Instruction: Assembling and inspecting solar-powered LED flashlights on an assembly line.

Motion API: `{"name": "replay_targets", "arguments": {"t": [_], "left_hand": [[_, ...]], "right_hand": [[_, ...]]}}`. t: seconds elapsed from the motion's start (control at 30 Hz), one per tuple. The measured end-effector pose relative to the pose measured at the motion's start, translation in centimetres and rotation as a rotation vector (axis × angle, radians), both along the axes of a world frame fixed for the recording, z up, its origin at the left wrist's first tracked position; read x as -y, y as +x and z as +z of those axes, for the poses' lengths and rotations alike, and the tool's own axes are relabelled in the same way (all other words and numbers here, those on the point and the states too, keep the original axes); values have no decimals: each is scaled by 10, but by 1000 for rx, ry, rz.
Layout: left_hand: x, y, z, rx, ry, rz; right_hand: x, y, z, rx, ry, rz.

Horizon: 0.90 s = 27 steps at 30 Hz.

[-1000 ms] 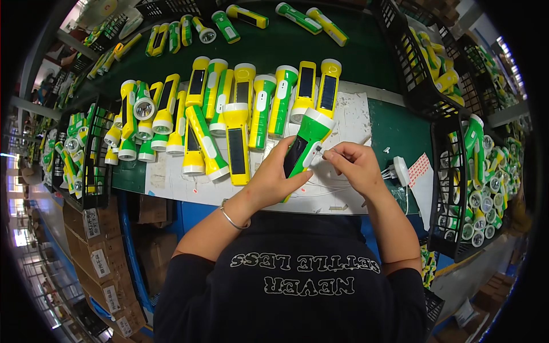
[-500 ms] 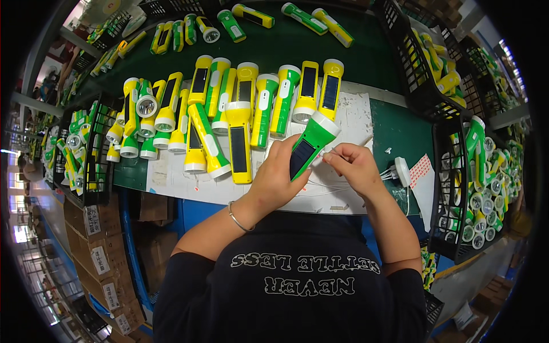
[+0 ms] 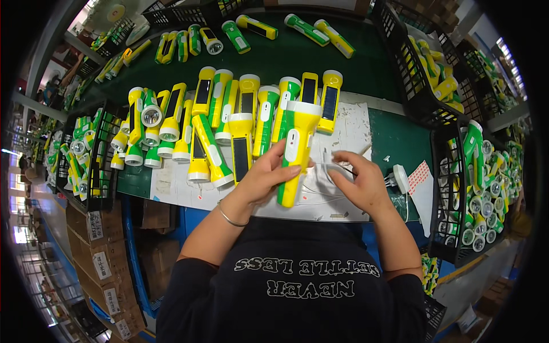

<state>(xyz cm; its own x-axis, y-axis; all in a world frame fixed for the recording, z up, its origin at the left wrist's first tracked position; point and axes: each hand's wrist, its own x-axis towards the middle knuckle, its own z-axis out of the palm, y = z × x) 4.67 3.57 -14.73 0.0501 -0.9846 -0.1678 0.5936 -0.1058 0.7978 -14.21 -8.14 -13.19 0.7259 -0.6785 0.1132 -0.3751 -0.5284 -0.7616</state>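
Observation:
My left hand (image 3: 264, 178) is closed round a yellow and green flashlight (image 3: 298, 143), its white head up and away from me, its white switch strip facing up. The thumb lies across its front. Just to the right, my right hand (image 3: 361, 182) pinches a thin cable (image 3: 345, 168) between thumb and index finger. A white plug (image 3: 326, 157), blurred, stands between the fingers and the flashlight, apart from its body. Beyond my left hand, several flashlights lie in rows, the nearest a yellow one (image 3: 241, 150) with a dark solar panel.
White cables run over the white board (image 3: 355, 123) to a round white hub (image 3: 401, 178) beside a red-patterned sheet (image 3: 421, 178). Black crates full of flashlights flank me, one left (image 3: 103, 166), one right (image 3: 443, 220). More flashlights lie on the green surface (image 3: 366, 68) at the back.
The flashlight in my left hand has turned from its solar panel side to its switch side and stands straighter. My right hand has drawn slightly away from it, fingers further apart.

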Motion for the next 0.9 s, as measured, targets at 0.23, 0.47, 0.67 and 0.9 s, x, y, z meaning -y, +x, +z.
{"name": "replay_targets", "arguments": {"t": [0.23, 0.47, 0.67, 0.9], "left_hand": [[9, -18, 4, 963, -267, 180], [16, -23, -1, 682, -306, 170], [10, -4, 10, 485, -218, 139], [8, 5, 2, 385, -145, 122]], "right_hand": [[-7, 2, -15, 81, -154, 122], [3, -7, -26, 288, -196, 142], [178, -43, 44, -137, -486, -749], [284, -58, 58, -847, -390, -864]]}}
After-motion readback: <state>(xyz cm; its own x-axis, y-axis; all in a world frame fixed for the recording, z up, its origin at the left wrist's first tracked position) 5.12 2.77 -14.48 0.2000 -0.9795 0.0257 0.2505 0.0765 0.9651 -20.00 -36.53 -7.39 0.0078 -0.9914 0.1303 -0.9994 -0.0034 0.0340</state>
